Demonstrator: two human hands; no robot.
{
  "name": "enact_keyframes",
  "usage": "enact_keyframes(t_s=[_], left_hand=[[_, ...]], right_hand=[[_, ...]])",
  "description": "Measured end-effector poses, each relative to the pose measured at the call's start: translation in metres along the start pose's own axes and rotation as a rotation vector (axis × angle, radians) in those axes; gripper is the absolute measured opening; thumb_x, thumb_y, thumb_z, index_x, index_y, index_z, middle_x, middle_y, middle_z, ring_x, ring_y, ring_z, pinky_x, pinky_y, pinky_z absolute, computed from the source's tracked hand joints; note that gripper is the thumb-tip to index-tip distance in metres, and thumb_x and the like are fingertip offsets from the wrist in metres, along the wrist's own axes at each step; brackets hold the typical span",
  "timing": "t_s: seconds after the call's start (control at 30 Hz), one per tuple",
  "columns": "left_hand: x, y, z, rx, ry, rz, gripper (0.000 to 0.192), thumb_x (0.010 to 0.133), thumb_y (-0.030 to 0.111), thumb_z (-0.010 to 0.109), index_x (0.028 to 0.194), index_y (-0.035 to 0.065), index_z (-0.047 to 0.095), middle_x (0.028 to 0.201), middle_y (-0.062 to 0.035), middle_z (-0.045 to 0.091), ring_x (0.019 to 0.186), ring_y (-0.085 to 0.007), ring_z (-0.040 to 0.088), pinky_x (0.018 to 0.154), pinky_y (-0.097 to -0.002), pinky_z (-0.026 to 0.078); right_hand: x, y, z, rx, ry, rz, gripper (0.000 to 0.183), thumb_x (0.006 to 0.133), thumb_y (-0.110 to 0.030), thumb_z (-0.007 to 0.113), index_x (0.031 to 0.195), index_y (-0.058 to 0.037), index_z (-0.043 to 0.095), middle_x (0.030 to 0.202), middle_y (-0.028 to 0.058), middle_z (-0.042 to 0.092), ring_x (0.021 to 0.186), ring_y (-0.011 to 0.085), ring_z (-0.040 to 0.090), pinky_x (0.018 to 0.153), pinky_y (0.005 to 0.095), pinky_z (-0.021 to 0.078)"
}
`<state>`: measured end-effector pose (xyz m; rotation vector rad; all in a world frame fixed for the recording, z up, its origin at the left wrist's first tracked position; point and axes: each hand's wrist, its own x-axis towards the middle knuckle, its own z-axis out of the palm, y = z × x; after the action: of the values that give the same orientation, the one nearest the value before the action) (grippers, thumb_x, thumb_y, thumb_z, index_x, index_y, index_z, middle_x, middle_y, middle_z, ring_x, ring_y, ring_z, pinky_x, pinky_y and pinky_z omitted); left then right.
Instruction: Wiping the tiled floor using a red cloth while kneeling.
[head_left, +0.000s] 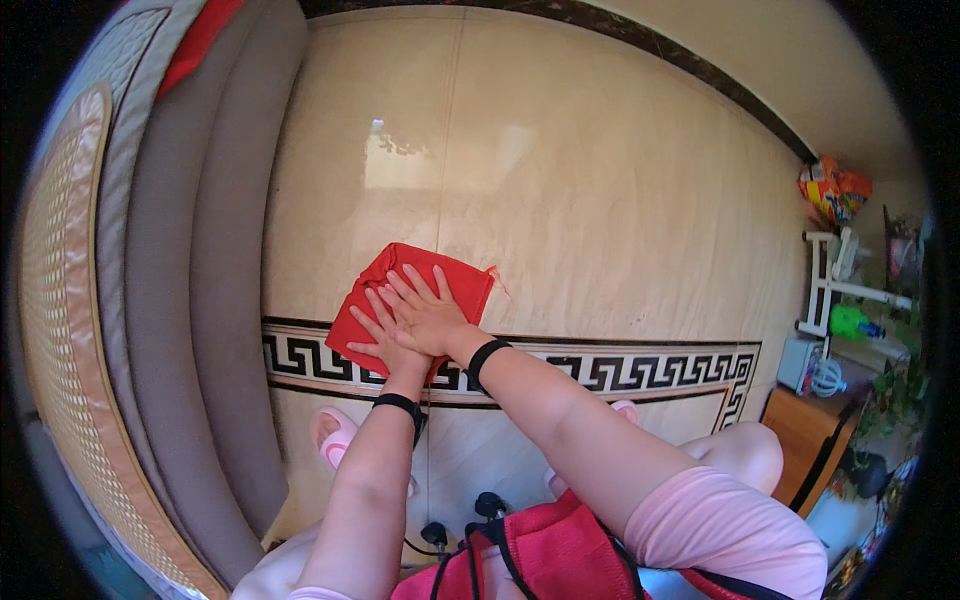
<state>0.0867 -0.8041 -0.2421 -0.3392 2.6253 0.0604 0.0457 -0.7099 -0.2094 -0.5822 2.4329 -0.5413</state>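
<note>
A folded red cloth (465, 289) lies flat on the beige tiled floor (600, 225), its lower part over the black-and-white key-pattern border (630, 373). Loose threads hang from its right corner. My left hand (386, 341) presses on the cloth with fingers spread. Partly over it, my right hand (427, 319) rests palm down, also spread on the cloth. Both wrists wear black bands. Neither hand grips the fabric.
A grey sofa (232, 225) with a woven mat (67, 300) runs along the left. At the right are a white metal frame (821, 285), an orange bag (832, 191), a green bottle (847, 321) and a wooden cabinet (799, 442). My pink slippers (337, 442) are below.
</note>
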Motion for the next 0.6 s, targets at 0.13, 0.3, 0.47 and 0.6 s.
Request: enact_keyframes(t_s=[0.13,0.3,0.47,0.6], left_hand=[[-0.001,0.001,-0.002,-0.088,0.067,0.012,0.087,0.091,0.065,0.046,0.16,0.0252,0.011,0.167,-0.0035,-0.01,0.15,-0.0406,-0.017,0.101,-0.0825,-0.001],[0.005,0.012,-0.002,-0.081,0.052,-0.066,0.086,0.09,0.065,0.049,0.159,0.03,0.011,0.167,-0.0031,-0.01,0.15,-0.0414,-0.015,0.1,-0.084,0.001],[-0.032,0.036,0.034,-0.017,0.228,0.096,0.071,0.097,0.053,0.039,0.159,0.0275,0.017,0.167,-0.0076,0.0,0.151,-0.0442,-0.007,0.101,-0.0846,0.001],[-0.097,0.105,0.058,-0.088,0.178,0.309,0.067,0.096,0.047,0.041,0.157,0.0257,0.025,0.167,-0.0067,0.002,0.151,-0.0436,-0.005,0.101,-0.0843,-0.001]], right_hand=[[0.008,0.012,-0.002,-0.017,-0.007,-0.069,0.076,0.097,-0.06,0.03,0.159,-0.0172,0.021,0.167,0.0059,0.011,0.154,0.0278,0.0,0.118,0.06,-0.0068],[0.011,0.023,-0.002,-0.056,-0.004,-0.097,0.082,0.093,-0.065,0.036,0.159,-0.0203,0.018,0.167,0.0043,0.008,0.154,0.0252,-0.001,0.12,0.0555,-0.0068],[-0.043,0.044,0.019,-0.083,0.069,0.057,0.085,0.092,-0.065,0.04,0.159,-0.0182,0.017,0.167,0.0059,0.007,0.154,0.0261,-0.003,0.119,0.0561,-0.0084],[-0.137,0.106,0.05,-0.112,0.101,0.214,0.088,0.093,-0.063,0.041,0.16,-0.0136,0.011,0.167,0.0102,0.004,0.153,0.0307,-0.005,0.116,0.0604,-0.0092]])
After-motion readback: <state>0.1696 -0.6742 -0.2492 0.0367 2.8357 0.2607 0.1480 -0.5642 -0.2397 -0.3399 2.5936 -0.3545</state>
